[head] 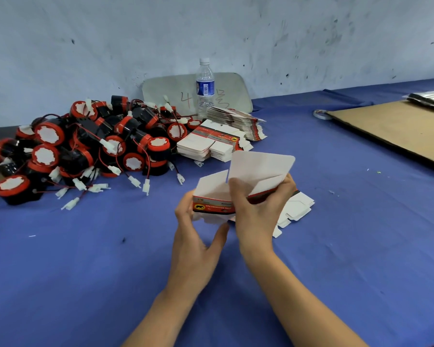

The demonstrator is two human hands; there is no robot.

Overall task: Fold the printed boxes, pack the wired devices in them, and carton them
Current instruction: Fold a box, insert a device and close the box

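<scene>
box: half-opened printed box (pixel 214 207), held up just over the blue counter (pixel 85 271), white flaps sticking up
left hand (pixel 196 236): wrapped round the box's left end, thumb stretched out underneath
right hand (pixel 256 211): curled over the box's right side, pinching the wall
flat boxes (pixel 206 144): stacked further back, right beside the device heap
devices (pixel 85 146): big red-and-black pile, wires everywhere, back left
other stuff: water bottle (pixel 205 88) behind the stacks, cardboard sheet (pixel 398 131) off right
</scene>
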